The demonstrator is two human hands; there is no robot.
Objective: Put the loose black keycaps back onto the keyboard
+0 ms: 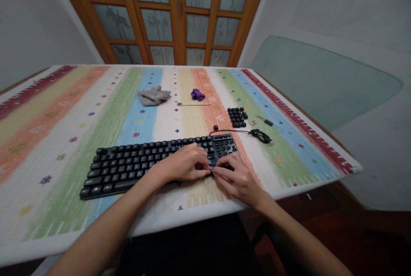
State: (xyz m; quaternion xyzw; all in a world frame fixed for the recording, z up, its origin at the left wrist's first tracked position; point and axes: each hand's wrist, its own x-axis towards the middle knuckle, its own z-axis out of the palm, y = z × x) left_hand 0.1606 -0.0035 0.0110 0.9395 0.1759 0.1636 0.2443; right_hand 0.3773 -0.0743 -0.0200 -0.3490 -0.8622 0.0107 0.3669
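A black keyboard (128, 166) lies near the front edge of the table, and the number pad (224, 144) at its right end has had its keycaps taken off. My left hand (189, 162) rests over the keyboard's right half with curled fingers, thumb and index pinched together. My right hand (236, 175) meets it at the keyboard's lower right, its thumb and fingertips also pinched. The fingertips of both hands almost touch; whatever is between them is too small and hidden to name. Behind the number pad sit a group of loose keycaps (236, 117) and one single keycap (215, 127).
A coiled cable (260, 136) lies right of the keyboard. Beyond it is a small black-handled tool with thin wires (268, 122). Farther back are a slim brush (194, 104), a grey cloth (154, 96) and a purple cloth (197, 94). A striped tablecloth (64, 139) covers the table.
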